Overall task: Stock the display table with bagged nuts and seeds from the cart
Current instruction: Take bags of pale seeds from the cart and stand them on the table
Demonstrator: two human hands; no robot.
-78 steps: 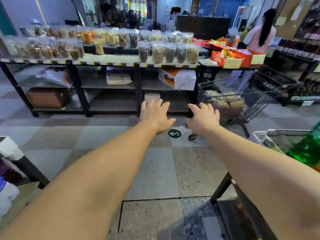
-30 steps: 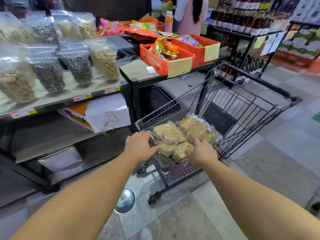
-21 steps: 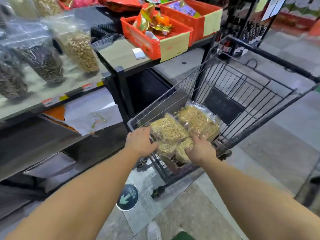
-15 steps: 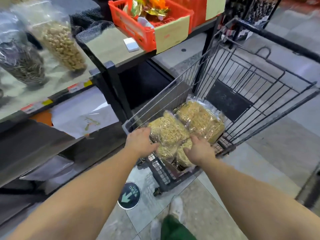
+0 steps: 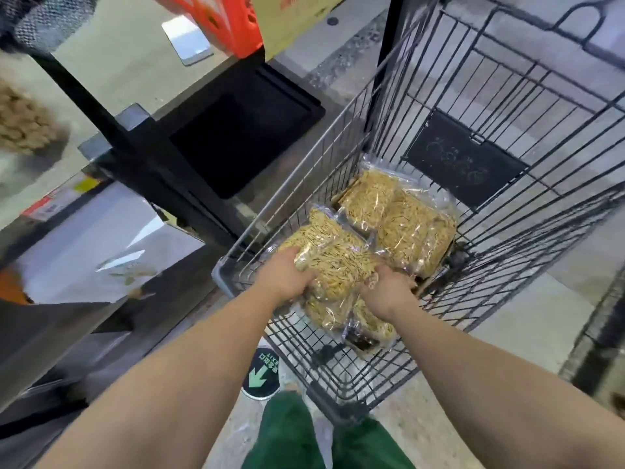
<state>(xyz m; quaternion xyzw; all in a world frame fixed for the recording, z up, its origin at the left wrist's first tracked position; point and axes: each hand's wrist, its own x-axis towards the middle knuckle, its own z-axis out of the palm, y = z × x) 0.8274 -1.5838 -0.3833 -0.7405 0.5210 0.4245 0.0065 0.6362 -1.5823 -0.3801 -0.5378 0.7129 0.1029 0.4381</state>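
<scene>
Now both hands are down in the wire cart [image 5: 507, 170], in the middle of the frame. The left hand [image 5: 287, 277] holds the left side of a clear bag of pale seeds [image 5: 333, 255]. Its fingers curl around the bag's edge, and its thumb presses on the top. The right hand [image 5: 389, 289] holds the right side of the same bag. Its fingers curl in under the plastic, so most of them are hidden.

This bag lies on top of other bags. A second bag [image 5: 402, 218] sits just behind it, closer to the far end of the cart. More bags [image 5: 348, 316] peek out from under the hands, toward the bottom of the frame.

The display table [image 5: 101, 55] is at the upper left of the frame. A bag of round nuts [image 5: 20, 123] already lies there, at the far left edge. It looks blurry. An orange crate [image 5: 220, 18] sits at the top of the frame.

I think this is the picking-up step. The top bag is held but it is not out of the cart yet.

Next, the bag needs to go up over the cart's wire side and then left to the table. The plastic looks slippery and the seeds can shift around inside, so both hands should hold on tight.
</scene>
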